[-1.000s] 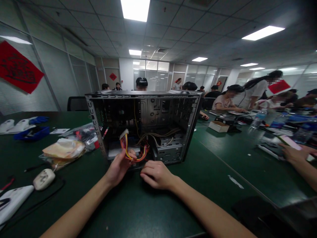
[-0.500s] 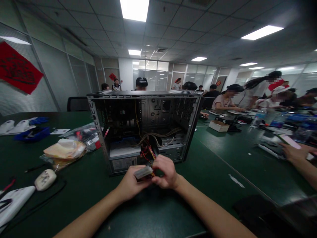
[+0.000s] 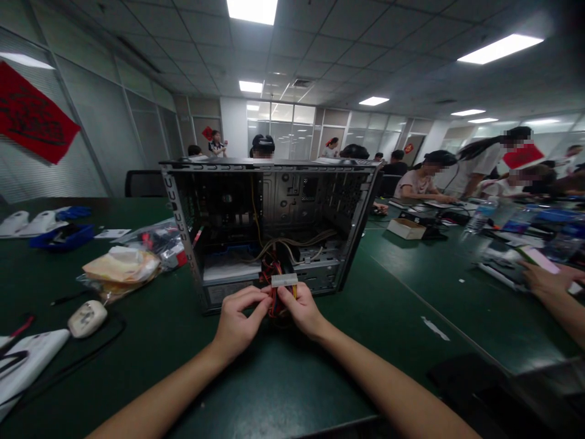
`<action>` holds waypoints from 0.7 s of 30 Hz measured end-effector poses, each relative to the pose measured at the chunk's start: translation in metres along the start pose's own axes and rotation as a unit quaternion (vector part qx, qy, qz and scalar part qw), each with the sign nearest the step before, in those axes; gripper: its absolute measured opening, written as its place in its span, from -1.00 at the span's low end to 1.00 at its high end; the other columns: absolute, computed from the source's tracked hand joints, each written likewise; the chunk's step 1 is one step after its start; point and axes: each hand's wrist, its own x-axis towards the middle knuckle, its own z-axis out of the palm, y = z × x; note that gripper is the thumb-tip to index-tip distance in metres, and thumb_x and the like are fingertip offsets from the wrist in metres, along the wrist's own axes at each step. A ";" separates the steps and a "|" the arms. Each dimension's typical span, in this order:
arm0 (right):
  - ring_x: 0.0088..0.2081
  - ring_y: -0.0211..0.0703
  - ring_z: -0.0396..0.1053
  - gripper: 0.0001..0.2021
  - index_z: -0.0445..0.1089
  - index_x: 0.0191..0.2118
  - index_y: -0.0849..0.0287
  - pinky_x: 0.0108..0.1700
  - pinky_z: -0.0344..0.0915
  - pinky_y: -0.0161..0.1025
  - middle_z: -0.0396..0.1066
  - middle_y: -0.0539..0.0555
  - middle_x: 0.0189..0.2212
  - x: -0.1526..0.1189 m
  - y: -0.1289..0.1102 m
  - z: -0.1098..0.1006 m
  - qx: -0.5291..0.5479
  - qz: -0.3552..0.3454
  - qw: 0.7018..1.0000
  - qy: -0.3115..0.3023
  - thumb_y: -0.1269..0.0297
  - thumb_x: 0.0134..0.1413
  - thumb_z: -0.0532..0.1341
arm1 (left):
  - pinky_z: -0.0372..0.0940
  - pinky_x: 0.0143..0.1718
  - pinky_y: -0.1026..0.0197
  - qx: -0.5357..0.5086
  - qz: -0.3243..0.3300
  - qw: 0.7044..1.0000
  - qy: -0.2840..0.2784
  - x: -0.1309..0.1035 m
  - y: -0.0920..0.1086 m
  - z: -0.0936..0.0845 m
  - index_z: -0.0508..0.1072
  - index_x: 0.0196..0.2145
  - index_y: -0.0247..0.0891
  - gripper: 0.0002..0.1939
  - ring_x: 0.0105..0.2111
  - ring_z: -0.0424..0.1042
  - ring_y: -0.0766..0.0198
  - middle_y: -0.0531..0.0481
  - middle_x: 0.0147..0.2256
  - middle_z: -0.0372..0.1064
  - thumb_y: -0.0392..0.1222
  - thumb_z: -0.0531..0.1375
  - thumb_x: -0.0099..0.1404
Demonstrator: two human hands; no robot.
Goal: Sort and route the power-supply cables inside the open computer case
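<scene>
An open computer case (image 3: 269, 166) stands on the table before me, its inside facing my way. From its lower part comes a bundle of red, yellow and black wires (image 3: 275, 303), ending in a wide pale plastic power connector (image 3: 284, 280). My right hand (image 3: 302, 310) grips this cable just beneath the connector, thumb in front. On the left side of the same bundle, my left hand (image 3: 238, 318) is closed in a pinch at the wires. A power supply (image 3: 228, 290) sits at the bottom left of the case, and grey cables (image 3: 292, 250) loop behind the connector.
Left of the case lie a plastic bag with yellowish contents (image 3: 121, 268), a white plug-like block (image 3: 88, 318), a white power strip (image 3: 39, 366) and a blue tray (image 3: 61, 236). To the right are a small box (image 3: 405, 229) and another person's hand (image 3: 548, 283) holding a phone.
The connector has passed from my left hand to my right and now stands up, facing the case. My left hand has shifted to the wires' left side. The view has tilted down slightly.
</scene>
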 end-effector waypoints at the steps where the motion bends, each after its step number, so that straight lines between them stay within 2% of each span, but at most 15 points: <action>1: -0.54 -0.28 0.35 -0.51 0.56 -0.17 0.27 -0.44 0.37 -0.34 0.47 0.08 -0.48 0.000 0.000 0.001 0.023 0.028 0.999 -0.001 -0.06 0.29 0.07 | 0.36 -0.22 0.19 -0.002 -0.004 1.000 0.001 0.001 0.001 -0.001 0.59 -0.41 -0.25 -0.85 -0.33 0.52 0.15 -0.10 -0.36 0.55 -0.24 0.23 0.27; 3: -0.61 -0.32 0.27 -0.46 0.56 -0.16 0.30 -0.57 0.29 -0.39 0.42 0.06 -0.54 -0.001 0.002 0.003 0.055 0.072 0.996 -0.001 -0.13 0.25 0.08 | 0.36 -0.20 0.18 -0.014 -0.014 1.000 0.002 0.002 0.003 -0.001 0.58 -0.43 -0.25 -0.86 -0.32 0.52 0.14 -0.10 -0.35 0.54 -0.23 0.24 0.26; 5: -0.61 -0.32 0.26 -0.43 0.56 -0.17 0.31 -0.58 0.29 -0.39 0.41 0.06 -0.55 -0.002 0.004 0.004 0.063 0.087 0.994 0.005 -0.16 0.22 0.09 | 0.35 -0.20 0.18 -0.029 -0.021 0.999 0.001 0.003 0.004 0.000 0.59 -0.42 -0.24 -0.88 -0.31 0.51 0.14 -0.10 -0.34 0.55 -0.22 0.26 0.24; 9: -0.61 -0.31 0.27 -0.42 0.56 -0.17 0.31 -0.58 0.31 -0.38 0.39 0.06 -0.56 -0.002 0.005 0.003 0.063 0.093 0.994 0.010 -0.19 0.19 0.11 | 0.35 -0.18 0.18 -0.020 -0.020 1.000 -0.004 0.003 0.004 0.001 0.59 -0.37 -0.24 -0.93 -0.29 0.51 0.14 -0.10 -0.33 0.55 -0.24 0.28 0.22; 15: -0.62 -0.35 0.24 -0.44 0.57 -0.17 0.32 -0.60 0.30 -0.39 0.38 0.05 -0.56 -0.001 0.003 0.005 0.082 0.091 0.992 0.017 -0.17 0.17 0.14 | 0.31 -0.13 0.19 0.025 -0.009 1.000 -0.015 0.003 0.006 0.000 0.49 -0.39 -0.25 -0.90 -0.22 0.50 0.14 -0.09 -0.29 0.51 -0.26 0.20 0.28; 21: -0.62 -0.34 0.24 -0.43 0.56 -0.16 0.33 -0.60 0.31 -0.38 0.38 0.05 -0.56 -0.002 0.002 0.004 0.066 0.084 0.994 0.022 -0.17 0.18 0.13 | 0.30 -0.11 0.18 0.010 -0.024 0.999 -0.027 0.003 0.005 0.002 0.50 -0.37 -0.25 -0.91 -0.21 0.48 0.13 -0.08 -0.30 0.51 -0.25 0.21 0.28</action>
